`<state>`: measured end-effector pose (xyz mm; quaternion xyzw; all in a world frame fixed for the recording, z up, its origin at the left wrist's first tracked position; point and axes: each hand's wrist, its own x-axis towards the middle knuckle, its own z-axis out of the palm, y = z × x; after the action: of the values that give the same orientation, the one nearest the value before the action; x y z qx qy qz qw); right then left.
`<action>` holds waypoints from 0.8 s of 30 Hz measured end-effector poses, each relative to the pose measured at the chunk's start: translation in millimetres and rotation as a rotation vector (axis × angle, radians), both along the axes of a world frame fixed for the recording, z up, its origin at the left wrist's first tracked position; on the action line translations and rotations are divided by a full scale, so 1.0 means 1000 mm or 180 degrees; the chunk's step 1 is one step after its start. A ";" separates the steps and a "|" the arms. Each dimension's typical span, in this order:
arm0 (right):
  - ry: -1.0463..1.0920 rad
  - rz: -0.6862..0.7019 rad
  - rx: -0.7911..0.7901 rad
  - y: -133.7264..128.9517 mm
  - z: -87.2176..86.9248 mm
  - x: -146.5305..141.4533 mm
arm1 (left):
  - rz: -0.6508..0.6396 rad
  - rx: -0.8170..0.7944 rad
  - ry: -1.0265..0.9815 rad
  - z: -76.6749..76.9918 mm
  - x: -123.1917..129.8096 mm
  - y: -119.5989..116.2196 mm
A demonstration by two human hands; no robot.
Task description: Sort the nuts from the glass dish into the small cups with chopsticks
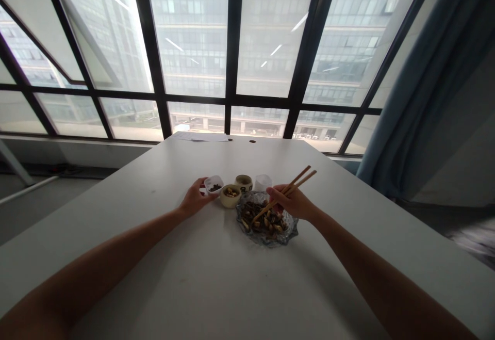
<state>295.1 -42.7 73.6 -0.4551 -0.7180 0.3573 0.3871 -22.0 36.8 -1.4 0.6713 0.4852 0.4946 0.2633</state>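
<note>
My left hand grips a small white cup with a few dark pieces inside. In my right hand is a pair of wooden chopsticks, their tips down among the mixed dried pieces in a clear glass bowl with a wavy rim. Touching or very near the white cup stands a cream cup holding light brown pieces. Behind it is a second cream cup with dark markings; its contents are hard to make out. A translucent cup sits behind the bowl.
Everything stands on a long white table. Sheets of paper lie at its far end, near a dark round hole. Beyond are large framed windows, with a blue curtain on the right.
</note>
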 end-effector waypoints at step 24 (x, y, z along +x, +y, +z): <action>-0.0579 -0.0035 0.0351 -0.012 0.019 0.006 | -0.0031 -0.0034 0.0174 -0.002 -0.002 0.002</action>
<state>300.7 -54.9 92.2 -0.4676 -0.7662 0.2723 0.3467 -23.6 38.8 -3.5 0.6855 0.4916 0.4721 0.2560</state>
